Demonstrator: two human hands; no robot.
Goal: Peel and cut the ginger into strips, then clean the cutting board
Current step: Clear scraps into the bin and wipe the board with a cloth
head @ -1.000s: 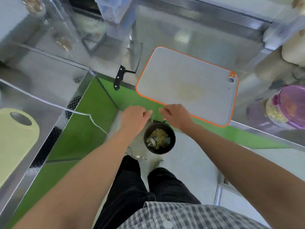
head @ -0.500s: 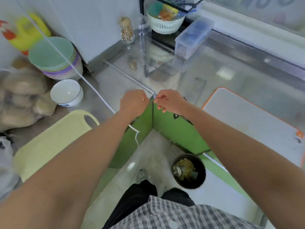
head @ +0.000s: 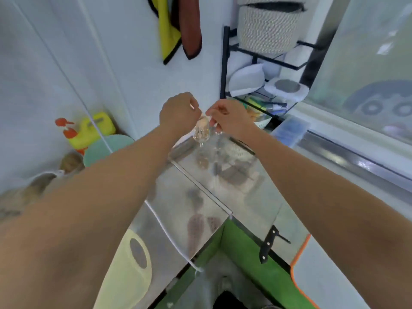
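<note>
My left hand (head: 179,113) and my right hand (head: 225,118) are raised side by side above the back of the steel counter, fingertips almost touching. Both have curled fingers and nothing visible in them. They hover just in front of a stemmed glass (head: 201,134). The grey cutting board with an orange rim (head: 323,277) lies at the bottom right, partly hidden under my right forearm. A black-handled knife (head: 267,245) lies on the counter edge left of the board. No ginger is in sight.
A yellow and a brown cloth (head: 178,27) hang on the wall above my hands. A black dish rack (head: 267,70) stands at the back right, a clear box (head: 289,130) beside it. A pale yellow board (head: 124,275), stacked plates (head: 104,148) and a yellow spray bottle (head: 89,130) sit left.
The view has swung up from the floor bin to the back wall. Both hands rose together from over the bin to in front of the glass, staying close together.
</note>
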